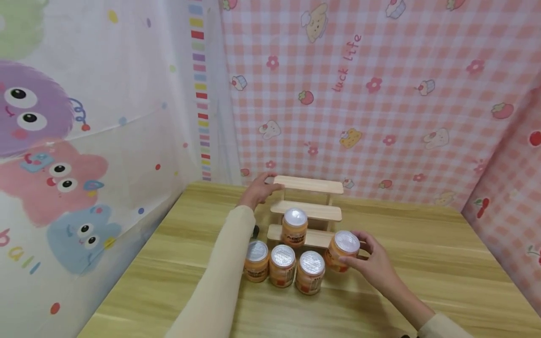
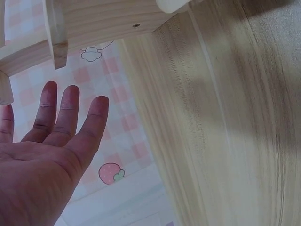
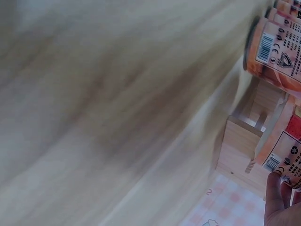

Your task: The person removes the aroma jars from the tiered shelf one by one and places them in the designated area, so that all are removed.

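A three-tier wooden shelf [image 1: 308, 184] stands on the table. My left hand [image 1: 259, 190] holds the left end of its top tier between thumb and forefinger; in the left wrist view the other fingers [image 2: 66, 113] stretch out loosely beside the shelf. With thumb and fingers, my right hand [image 1: 376, 265] grips an orange jar [image 1: 338, 263] with a silvery lid, slightly tilted at the right end of the lowest tier. Another such jar [image 1: 294, 234] stands on that tier's left part. The right wrist view shows the held jar's label [image 3: 282, 155] close to the shelf end.
In front of the shelf, a row of similar jars stands on the table: a left jar [image 1: 256, 270], a middle jar [image 1: 282, 272] and a right jar [image 1: 310, 280]. A pink checked cloth [image 1: 380, 117] hangs behind the wood-grain table [image 1: 422, 263]; a printed white cloth [image 1: 139, 94] hangs at left.
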Demonstrator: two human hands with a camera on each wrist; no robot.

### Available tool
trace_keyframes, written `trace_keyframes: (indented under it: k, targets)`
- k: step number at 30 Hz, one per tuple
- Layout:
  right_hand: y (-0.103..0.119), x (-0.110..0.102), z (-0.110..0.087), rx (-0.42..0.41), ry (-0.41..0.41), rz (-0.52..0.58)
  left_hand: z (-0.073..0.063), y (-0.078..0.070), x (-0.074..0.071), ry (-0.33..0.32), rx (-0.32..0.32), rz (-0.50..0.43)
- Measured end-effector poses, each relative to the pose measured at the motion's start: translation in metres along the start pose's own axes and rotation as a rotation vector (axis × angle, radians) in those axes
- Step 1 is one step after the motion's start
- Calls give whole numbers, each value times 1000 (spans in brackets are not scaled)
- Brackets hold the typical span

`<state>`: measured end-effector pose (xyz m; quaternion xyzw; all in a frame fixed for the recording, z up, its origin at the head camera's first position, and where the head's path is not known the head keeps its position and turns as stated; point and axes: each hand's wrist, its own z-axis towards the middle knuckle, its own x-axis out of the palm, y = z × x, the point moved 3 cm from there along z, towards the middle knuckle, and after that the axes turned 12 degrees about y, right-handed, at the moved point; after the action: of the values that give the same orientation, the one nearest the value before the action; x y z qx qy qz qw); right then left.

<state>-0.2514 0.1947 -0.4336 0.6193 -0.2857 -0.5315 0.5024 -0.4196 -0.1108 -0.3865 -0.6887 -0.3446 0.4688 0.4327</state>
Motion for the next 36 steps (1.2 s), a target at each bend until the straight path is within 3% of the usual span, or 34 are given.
trace_keyframes:
  k: [23,36]
  targets:
    - [-31,11,-22,81,32,-26,5,1,2,-4,7,5]
    - [-18,2,-15,49,-13,-118,5,1,1,3,-2,-12]
